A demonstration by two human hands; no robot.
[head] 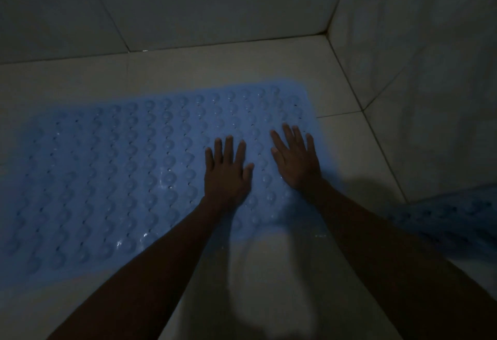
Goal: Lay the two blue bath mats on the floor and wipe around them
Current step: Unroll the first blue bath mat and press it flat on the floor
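A blue bath mat (121, 173) with rows of round bumps and small holes lies flat on the pale tiled floor, stretching from the left edge to the middle right. My left hand (226, 173) rests palm down on its right part, fingers spread. My right hand (295, 157) lies flat beside it, near the mat's right end, fingers spread too. Neither hand holds anything. A second blue mat (451, 221) shows partly at the right edge, behind my right forearm, and looks uneven.
The room is dim. Tiled walls (215, 3) meet in a corner (328, 34) at the back right. Bare floor tiles (357, 157) lie between the first mat and the right wall, and bare floor (269, 272) shows in front between my arms.
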